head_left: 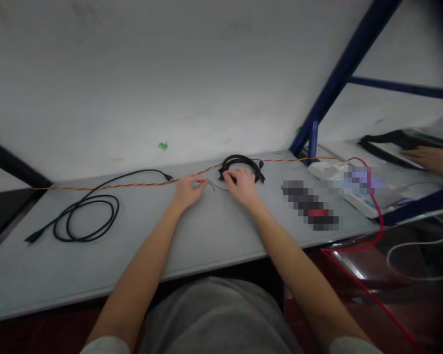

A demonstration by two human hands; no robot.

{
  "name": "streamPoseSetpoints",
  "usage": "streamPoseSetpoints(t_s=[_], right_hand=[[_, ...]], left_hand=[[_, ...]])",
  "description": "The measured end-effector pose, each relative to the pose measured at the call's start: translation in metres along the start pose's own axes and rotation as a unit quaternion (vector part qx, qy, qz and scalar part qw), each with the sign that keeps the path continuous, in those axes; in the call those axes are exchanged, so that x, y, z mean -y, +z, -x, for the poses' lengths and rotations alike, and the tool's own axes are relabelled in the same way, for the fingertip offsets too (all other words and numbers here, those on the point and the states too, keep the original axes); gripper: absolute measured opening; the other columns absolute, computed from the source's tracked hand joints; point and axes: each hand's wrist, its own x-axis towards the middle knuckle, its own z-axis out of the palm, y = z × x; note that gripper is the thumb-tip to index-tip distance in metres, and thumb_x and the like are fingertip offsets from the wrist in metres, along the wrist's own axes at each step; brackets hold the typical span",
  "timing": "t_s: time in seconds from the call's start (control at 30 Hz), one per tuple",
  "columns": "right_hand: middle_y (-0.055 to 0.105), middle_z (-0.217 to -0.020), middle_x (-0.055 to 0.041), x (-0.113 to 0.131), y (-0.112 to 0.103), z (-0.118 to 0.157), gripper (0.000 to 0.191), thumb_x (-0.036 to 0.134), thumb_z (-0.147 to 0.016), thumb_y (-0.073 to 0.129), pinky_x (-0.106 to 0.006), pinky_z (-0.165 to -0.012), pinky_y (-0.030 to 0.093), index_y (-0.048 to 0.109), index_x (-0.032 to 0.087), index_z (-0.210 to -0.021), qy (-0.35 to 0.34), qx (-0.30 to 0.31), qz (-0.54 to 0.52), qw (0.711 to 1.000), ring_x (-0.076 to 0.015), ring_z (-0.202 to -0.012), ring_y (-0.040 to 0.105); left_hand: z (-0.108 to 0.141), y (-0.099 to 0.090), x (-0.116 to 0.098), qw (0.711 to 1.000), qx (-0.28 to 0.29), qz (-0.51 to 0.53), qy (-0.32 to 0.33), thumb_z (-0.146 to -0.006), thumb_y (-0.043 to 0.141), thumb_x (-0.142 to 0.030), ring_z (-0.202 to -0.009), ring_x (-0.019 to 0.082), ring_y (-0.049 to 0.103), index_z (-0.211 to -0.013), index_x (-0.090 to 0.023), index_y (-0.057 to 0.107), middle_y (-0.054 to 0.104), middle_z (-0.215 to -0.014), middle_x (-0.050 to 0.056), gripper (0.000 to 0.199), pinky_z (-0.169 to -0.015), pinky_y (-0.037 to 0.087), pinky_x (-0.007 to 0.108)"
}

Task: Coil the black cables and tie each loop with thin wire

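My left hand [190,191] is closed in a pinch on a thin dark strand [211,186], which looks like a twist tie and lies just above the table. Close by, my right hand [240,184] is curled at the front of a coiled black cable [239,158], covering its near side. Whatever lies between the right fingertips is hidden. Both connector ends [261,172] of the coil stick out to the right. Farther left, another black cable [112,219] rests in loose loops, one plug [35,237] at the table's left.
A twisted orange-red wire [133,185] runs across the back of the grey table [214,236]. At right are a pixelated dark item [310,205], white power strips [327,170], a red cable [381,221] and blue frame bars [339,73]. Another person's hand [433,158] is at far right.
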Motion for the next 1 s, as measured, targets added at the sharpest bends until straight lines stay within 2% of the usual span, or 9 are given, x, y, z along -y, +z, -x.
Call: streamPoseSetpoints(t_s=[0.1, 0.17, 0.4, 0.53, 0.63, 0.73, 0.87, 0.93, 1.0], right_hand=[[0.078, -0.100, -0.0101, 0.008, 0.005, 0.002, 0.031, 0.036, -0.102, 0.056, -0.036, -0.091, 0.046, 0.080, 0.018, -0.098, -0.072, 0.078, -0.106, 0.989, -0.0247, -0.095, 0.066], [0.078, -0.092, -0.0077, 0.011, 0.008, 0.004, 0.028, 0.032, -0.100, 0.057, -0.031, -0.079, 0.047, 0.078, 0.017, -0.092, -0.075, 0.105, -0.168, 0.977, -0.0211, -0.084, 0.066], [0.076, -0.081, -0.0055, 0.008, 0.014, 0.007, 0.028, 0.032, -0.100, 0.055, -0.027, -0.068, 0.045, 0.072, 0.015, -0.087, -0.037, 0.111, -0.184, 0.976, -0.0172, -0.070, 0.063], [0.076, -0.081, -0.0059, 0.003, 0.019, 0.008, 0.024, 0.030, -0.098, 0.059, -0.028, -0.070, 0.045, 0.075, 0.016, -0.087, -0.037, 0.113, -0.156, 0.981, -0.0185, -0.071, 0.063], [0.076, -0.079, -0.0061, 0.002, 0.019, 0.009, 0.024, 0.031, -0.097, 0.061, -0.029, -0.069, 0.043, 0.077, 0.016, -0.087, -0.034, 0.114, -0.136, 0.983, -0.0198, -0.071, 0.063], [0.078, -0.085, -0.0068, 0.005, 0.015, 0.009, 0.023, 0.033, -0.097, 0.063, -0.029, -0.071, 0.043, 0.079, 0.018, -0.090, -0.042, 0.121, -0.092, 0.987, -0.0209, -0.077, 0.066], [0.079, -0.095, -0.0082, 0.012, 0.010, 0.010, 0.024, 0.035, -0.098, 0.062, -0.029, -0.074, 0.044, 0.080, 0.020, -0.096, -0.045, 0.140, 0.018, 0.989, -0.0235, -0.088, 0.070], [0.079, -0.096, -0.0083, 0.015, 0.009, 0.011, 0.024, 0.036, -0.097, 0.063, -0.029, -0.075, 0.045, 0.080, 0.020, -0.095, -0.040, 0.146, 0.045, 0.987, -0.0244, -0.090, 0.070], [0.079, -0.094, -0.0080, 0.017, 0.009, 0.012, 0.021, 0.035, -0.095, 0.065, -0.029, -0.076, 0.045, 0.080, 0.021, -0.093, -0.035, 0.148, 0.050, 0.987, -0.0246, -0.089, 0.070]], left_hand=[[-0.001, 0.003, -0.007, 0.999, -0.023, 0.010, 0.023, -0.096, 0.068, -0.032, -0.092, 0.020, 0.073, -0.094, -0.021, 0.079, 0.078, -0.096, 0.006, 0.016, -0.090, 0.057, 0.034], [-0.001, 0.003, -0.011, 0.999, -0.036, 0.006, 0.035, -0.097, 0.067, -0.033, -0.092, 0.019, 0.072, -0.095, -0.021, 0.079, 0.077, -0.096, 0.006, 0.017, -0.090, 0.057, 0.035], [0.000, -0.005, -0.023, 0.997, -0.023, -0.039, 0.068, -0.096, 0.067, -0.028, -0.097, 0.020, 0.072, -0.097, -0.021, 0.078, 0.078, -0.100, 0.007, 0.013, -0.094, 0.055, 0.035], [-0.008, -0.034, -0.036, 0.995, -0.014, -0.073, 0.068, -0.096, 0.066, -0.027, -0.103, 0.022, 0.071, -0.103, -0.021, 0.078, 0.078, -0.108, 0.008, 0.015, -0.098, 0.053, 0.036], [-0.001, -0.077, -0.047, 0.991, -0.009, -0.129, -0.018, -0.098, 0.063, -0.036, -0.102, 0.023, 0.071, -0.113, -0.020, 0.076, 0.077, -0.113, 0.009, 0.025, -0.095, 0.054, 0.035], [0.035, -0.128, -0.052, 0.947, 0.019, -0.277, -0.161, -0.096, 0.063, -0.048, -0.111, 0.031, 0.069, -0.126, -0.021, 0.071, 0.075, -0.123, 0.011, 0.042, -0.095, 0.054, 0.042], [0.114, -0.180, -0.041, 0.815, 0.028, -0.503, -0.285, -0.096, 0.052, -0.056, -0.124, 0.049, 0.057, -0.141, -0.003, 0.057, 0.061, -0.137, 0.030, 0.070, -0.098, 0.048, 0.060], [0.149, -0.194, -0.030, 0.799, 0.065, -0.513, -0.307, -0.099, 0.043, -0.054, -0.120, 0.047, 0.059, -0.143, -0.002, 0.055, 0.063, -0.132, 0.030, 0.069, -0.096, 0.048, 0.058], [0.174, -0.201, -0.020, 0.816, 0.084, -0.494, -0.289, -0.102, 0.036, -0.049, -0.117, 0.042, 0.061, -0.139, -0.007, 0.061, 0.064, -0.132, 0.025, 0.062, -0.099, 0.047, 0.054]])
